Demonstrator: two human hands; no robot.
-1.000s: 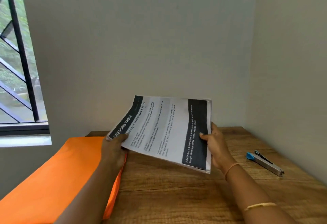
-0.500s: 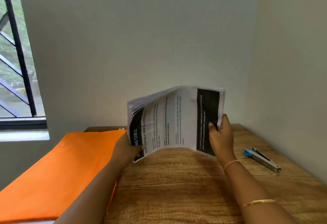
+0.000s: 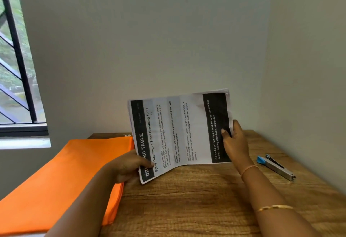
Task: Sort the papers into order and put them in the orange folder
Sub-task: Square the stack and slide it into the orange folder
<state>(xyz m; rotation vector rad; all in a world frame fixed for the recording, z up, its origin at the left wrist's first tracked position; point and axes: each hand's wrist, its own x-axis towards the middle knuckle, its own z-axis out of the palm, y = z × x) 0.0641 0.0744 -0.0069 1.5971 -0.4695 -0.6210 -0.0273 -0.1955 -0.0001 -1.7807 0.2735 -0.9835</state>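
Observation:
A stack of printed papers (image 3: 179,131), white with black bands at both ends, stands on its long edge on the wooden table (image 3: 187,199). My left hand (image 3: 129,167) grips the stack's left end, thumb over the black title band. My right hand (image 3: 234,143) grips the right end, thumb on the other black band. The orange folder (image 3: 61,176) lies shut on the table's left side, just left of my left hand, and juts past the table's left edge.
A silver stapler with a blue end (image 3: 277,167) lies on the table at the right, near the side wall. A wall closes off the table's far edge. A barred window (image 3: 16,68) is at the left.
The stack went from lying tilted and low in both hands to upright on its edge; it bowed half a second ago and is flatter now. Both hands kept their grip.

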